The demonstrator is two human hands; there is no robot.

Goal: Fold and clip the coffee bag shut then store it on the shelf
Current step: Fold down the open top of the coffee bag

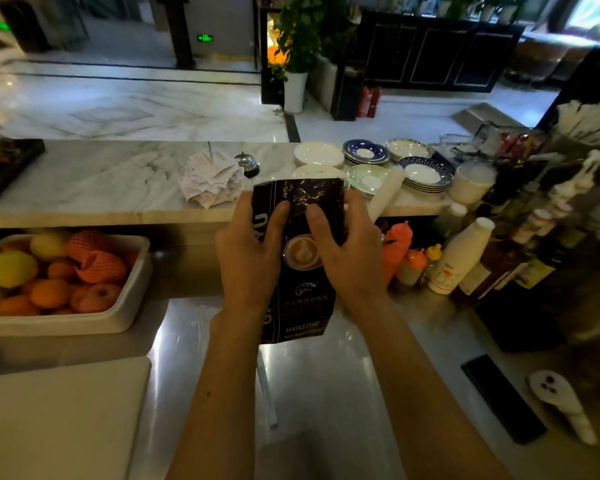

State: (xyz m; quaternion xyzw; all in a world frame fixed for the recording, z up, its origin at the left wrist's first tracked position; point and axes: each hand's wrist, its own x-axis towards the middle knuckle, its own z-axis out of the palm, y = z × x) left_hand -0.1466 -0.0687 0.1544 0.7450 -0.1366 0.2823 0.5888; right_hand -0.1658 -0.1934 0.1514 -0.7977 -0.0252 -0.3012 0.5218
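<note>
A dark coffee bag [300,296] with a latte picture and white lettering stands upright on the steel counter [326,393]. My left hand [250,251] grips its left side, thumb pressed on the front near the top. My right hand [350,254] grips the right side, thumb also on the front. The bag's top edge [298,188] looks flattened and crinkled between my thumbs. A white scoop-like clip [561,403] lies on the counter at the far right. No shelf is identifiable.
A white tub of oranges and lemons [132,292] sits at left, a white board [59,417] in front of it. Sauce bottles [399,247] and syrup bottles [499,268] crowd the right. Stacked saucers [426,174], receipts [212,178] and a bell [248,164] rest on the marble ledge.
</note>
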